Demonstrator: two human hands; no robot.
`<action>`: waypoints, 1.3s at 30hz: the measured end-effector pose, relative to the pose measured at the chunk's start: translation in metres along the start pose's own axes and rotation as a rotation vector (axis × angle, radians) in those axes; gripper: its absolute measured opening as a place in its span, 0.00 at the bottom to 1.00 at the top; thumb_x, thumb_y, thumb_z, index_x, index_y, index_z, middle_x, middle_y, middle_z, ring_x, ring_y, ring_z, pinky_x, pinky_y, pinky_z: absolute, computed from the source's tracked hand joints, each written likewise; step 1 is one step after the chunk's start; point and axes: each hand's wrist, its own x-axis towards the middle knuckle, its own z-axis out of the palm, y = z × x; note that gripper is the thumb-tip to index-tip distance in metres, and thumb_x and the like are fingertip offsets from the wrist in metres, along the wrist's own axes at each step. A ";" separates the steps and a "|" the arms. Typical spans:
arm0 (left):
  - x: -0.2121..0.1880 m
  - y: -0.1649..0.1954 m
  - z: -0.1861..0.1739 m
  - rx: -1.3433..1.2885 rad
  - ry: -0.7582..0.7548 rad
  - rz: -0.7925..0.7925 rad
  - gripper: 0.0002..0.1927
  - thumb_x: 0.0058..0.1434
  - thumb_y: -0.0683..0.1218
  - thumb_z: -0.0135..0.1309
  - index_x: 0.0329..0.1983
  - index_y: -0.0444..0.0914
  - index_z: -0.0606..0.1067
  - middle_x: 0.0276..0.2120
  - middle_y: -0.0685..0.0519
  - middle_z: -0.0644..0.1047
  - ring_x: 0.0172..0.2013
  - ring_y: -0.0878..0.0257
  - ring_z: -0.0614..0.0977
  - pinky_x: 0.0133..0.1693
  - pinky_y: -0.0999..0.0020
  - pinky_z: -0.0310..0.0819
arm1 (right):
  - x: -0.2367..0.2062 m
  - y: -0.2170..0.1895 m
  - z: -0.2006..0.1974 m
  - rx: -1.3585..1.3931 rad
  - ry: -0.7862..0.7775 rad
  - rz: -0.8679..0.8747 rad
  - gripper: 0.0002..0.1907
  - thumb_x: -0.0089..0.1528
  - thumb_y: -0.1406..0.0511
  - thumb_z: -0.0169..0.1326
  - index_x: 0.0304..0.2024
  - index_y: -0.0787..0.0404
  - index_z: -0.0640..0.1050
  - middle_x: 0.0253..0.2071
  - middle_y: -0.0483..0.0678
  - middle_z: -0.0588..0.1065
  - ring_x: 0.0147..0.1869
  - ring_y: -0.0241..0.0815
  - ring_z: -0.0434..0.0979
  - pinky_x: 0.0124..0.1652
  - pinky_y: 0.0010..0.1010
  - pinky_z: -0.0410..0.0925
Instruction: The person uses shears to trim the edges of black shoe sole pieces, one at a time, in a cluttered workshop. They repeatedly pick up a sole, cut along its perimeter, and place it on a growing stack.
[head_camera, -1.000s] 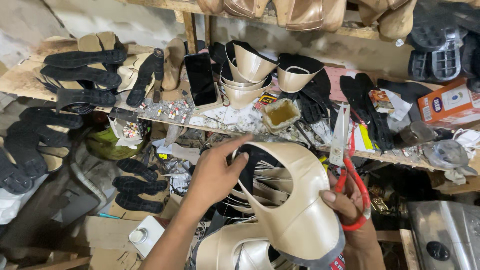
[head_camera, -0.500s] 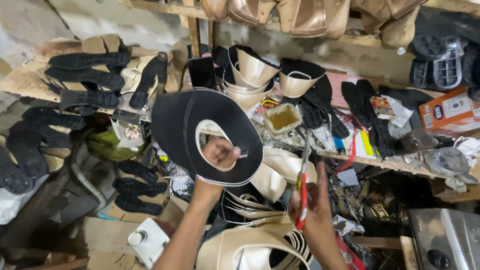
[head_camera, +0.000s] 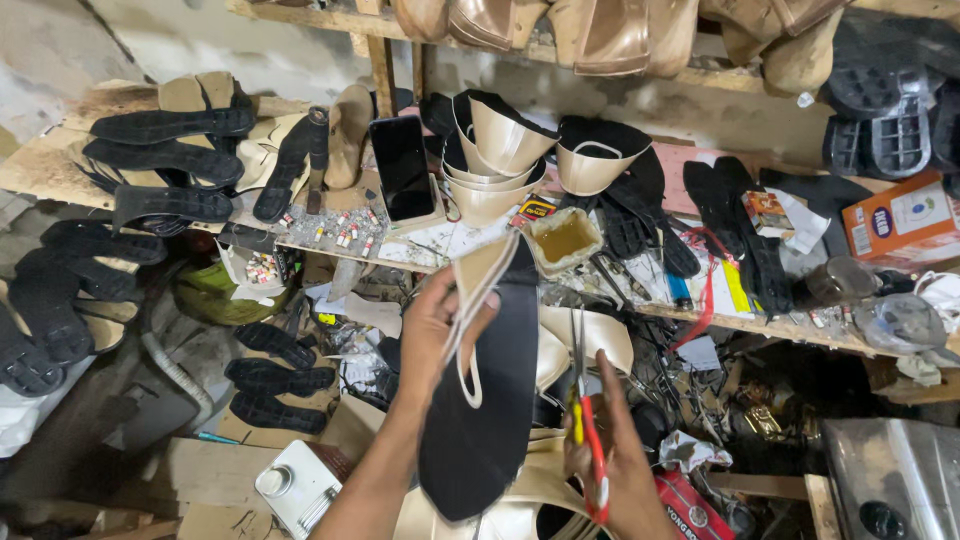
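My left hand (head_camera: 432, 330) grips a cut shoe upper (head_camera: 490, 380), beige on one face and black on the other, held edge-on so the black lining faces me. My right hand (head_camera: 610, 460) holds red-and-yellow handled scissors (head_camera: 583, 400), blades pointing up, just right of the upper. More beige uppers (head_camera: 590, 340) lie stacked below and behind the held piece.
A cluttered wooden shelf (head_camera: 700, 320) carries formed beige uppers (head_camera: 500, 150), a black phone (head_camera: 402, 165), a small tub of glue (head_camera: 565, 240), black soles (head_camera: 160, 160) and an orange box (head_camera: 900, 215). More black soles (head_camera: 270, 370) lie lower left. A white tin (head_camera: 295, 485) sits at the bottom.
The upper was spread open with its black face and cut-out showing; my left hand has turned it edge-on and lowered it. The scissors stay upright in my right hand.
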 end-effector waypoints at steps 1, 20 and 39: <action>-0.002 0.003 -0.001 -0.043 0.009 -0.089 0.25 0.62 0.36 0.59 0.64 0.35 0.70 0.42 0.52 0.82 0.40 0.69 0.82 0.44 0.75 0.76 | 0.002 -0.003 -0.003 -0.096 0.049 -0.012 0.50 0.60 0.56 0.55 0.78 0.47 0.44 0.43 0.49 0.70 0.37 0.37 0.73 0.33 0.29 0.74; -0.015 0.036 0.013 -0.027 -0.219 0.208 0.32 0.59 0.31 0.61 0.67 0.32 0.68 0.64 0.49 0.68 0.62 0.61 0.75 0.63 0.66 0.72 | 0.014 -0.007 0.021 0.519 -0.039 0.330 0.42 0.70 0.50 0.42 0.83 0.49 0.46 0.76 0.73 0.53 0.75 0.75 0.48 0.66 0.57 0.45; -0.024 0.025 0.023 -0.192 -0.326 0.136 0.30 0.62 0.31 0.60 0.67 0.31 0.68 0.60 0.52 0.72 0.59 0.63 0.79 0.62 0.68 0.73 | -0.010 -0.004 0.004 0.198 -0.163 -0.165 0.50 0.59 0.79 0.45 0.79 0.56 0.39 0.54 0.52 0.71 0.40 0.33 0.71 0.43 0.19 0.64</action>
